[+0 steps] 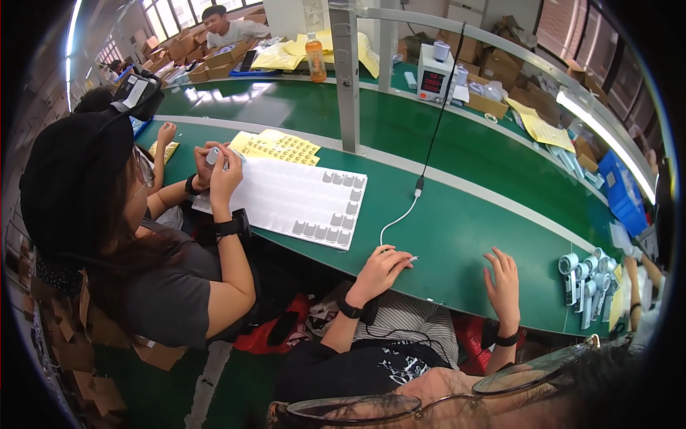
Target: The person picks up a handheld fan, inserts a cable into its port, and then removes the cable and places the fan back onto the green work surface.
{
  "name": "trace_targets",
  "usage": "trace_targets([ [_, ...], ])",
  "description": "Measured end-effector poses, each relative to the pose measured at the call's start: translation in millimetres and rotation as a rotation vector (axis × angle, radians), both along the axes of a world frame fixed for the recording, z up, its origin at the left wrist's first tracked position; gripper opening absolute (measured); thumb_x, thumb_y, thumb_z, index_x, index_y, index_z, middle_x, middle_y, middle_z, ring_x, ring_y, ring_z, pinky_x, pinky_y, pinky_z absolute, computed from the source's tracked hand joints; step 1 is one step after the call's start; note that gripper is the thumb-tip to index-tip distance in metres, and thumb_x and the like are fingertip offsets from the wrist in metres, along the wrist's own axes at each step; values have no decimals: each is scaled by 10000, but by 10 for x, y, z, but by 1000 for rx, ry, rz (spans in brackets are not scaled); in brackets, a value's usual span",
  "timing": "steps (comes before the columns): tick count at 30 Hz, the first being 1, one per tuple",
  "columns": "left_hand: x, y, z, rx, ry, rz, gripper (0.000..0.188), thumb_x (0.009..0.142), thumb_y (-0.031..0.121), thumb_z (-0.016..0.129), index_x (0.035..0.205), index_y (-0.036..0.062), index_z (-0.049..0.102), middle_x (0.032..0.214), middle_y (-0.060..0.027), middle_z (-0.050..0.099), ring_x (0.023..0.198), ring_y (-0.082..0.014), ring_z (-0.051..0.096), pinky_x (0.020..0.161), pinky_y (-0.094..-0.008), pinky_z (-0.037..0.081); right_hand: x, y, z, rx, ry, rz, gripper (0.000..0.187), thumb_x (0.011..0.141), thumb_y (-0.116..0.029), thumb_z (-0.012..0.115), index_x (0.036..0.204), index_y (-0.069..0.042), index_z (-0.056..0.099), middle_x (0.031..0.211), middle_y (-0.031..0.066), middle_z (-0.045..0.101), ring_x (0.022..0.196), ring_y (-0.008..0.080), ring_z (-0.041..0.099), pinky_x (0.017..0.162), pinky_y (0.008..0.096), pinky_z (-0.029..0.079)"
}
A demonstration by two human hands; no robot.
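My left hand [383, 273] rests at the near edge of the green bench, its fingers closed on a thin white cable [394, 220]. The cable's small plug sticks out past my fingertips. From there the cable curves up to a joint with a black cord [441, 107] hanging from above. My right hand [503, 287] is raised over the bench edge, fingers apart and holding nothing. Farther right lies a pile of light blue handheld fans [590, 277], nearest to my right hand.
At left a co-worker [164, 236] holds a small pale item above a white sheet [286, 196] with grey stickers. Beyond it lies a yellow sticker sheet [282, 148]. A metal post [348, 86], orange bottle [315, 58], display box [434, 75] and blue bin [620, 189] stand farther back.
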State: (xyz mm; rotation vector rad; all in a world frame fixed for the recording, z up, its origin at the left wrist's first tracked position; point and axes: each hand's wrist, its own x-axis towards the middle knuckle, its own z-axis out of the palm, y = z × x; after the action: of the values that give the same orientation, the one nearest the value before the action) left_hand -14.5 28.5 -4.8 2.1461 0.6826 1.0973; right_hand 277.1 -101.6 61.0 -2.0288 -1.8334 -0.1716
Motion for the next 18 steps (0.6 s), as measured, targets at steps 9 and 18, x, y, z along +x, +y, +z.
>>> trace_targets([
  [9,12,-13,46,-6,4,11,148,927,62,617,1049,4,679,906,-48,737,886,-221,671,1001,-398,433,-287,457,759,21,-106,397,327,891,-114,634,1212,-77,583,1348,140,531,1219,343,510,1097,495,372],
  [18,25,2,29,5,6,17,150,922,56,620,1052,6,677,899,-55,736,873,-228,671,991,-389,435,-739,1009,906,-48,-17,759,337,884,-110,648,1213,-78,580,1355,131,534,1213,350,524,1063,468,417],
])
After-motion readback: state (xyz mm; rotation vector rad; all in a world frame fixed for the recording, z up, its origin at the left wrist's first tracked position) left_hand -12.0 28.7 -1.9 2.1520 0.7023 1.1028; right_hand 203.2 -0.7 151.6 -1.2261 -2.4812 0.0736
